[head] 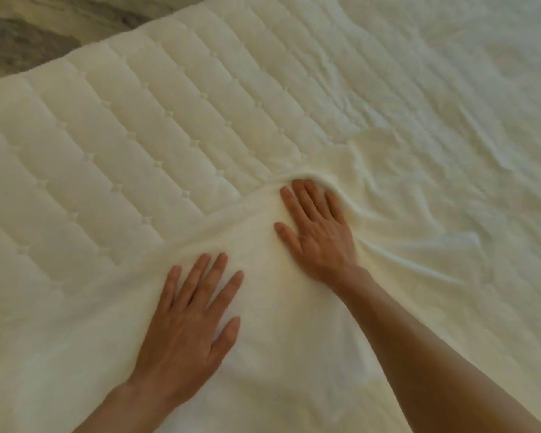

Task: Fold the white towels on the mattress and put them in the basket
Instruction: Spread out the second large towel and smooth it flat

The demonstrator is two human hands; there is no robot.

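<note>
Item 1. Quilted cream-white mattress [138,135], stitched in long padded channels with small tufted knots. It fills most of the view. The left corner and near edge are cut off by the frame, and the right half is covered by cloth.

Item 2. White terry towel [278,354], spread flat on the near part of the mattress. Its upper edge runs diagonally from the lower left up to the centre. Its near and right limits run out of frame or merge with rumpled white fabric at the right. Whether that fabric is the same towel or a separate piece cannot be told.

Item 3. Dark mottled floor [19,42], upper left corner, blurred.

Item 4. Right hand [316,232], bare forearm entering from the lower right. The palm is down and the fingers straight, pressing the towel near its upper edge, with cloth bunched in a ridge ahead of the fingertips.

Item 5. Left hand [188,326], wrist cut off at the bottom edge. The palm lies flat on the towel with fingers spread, nearer the viewer, apart from the right hand. Neither hand grasps the cloth.
</note>
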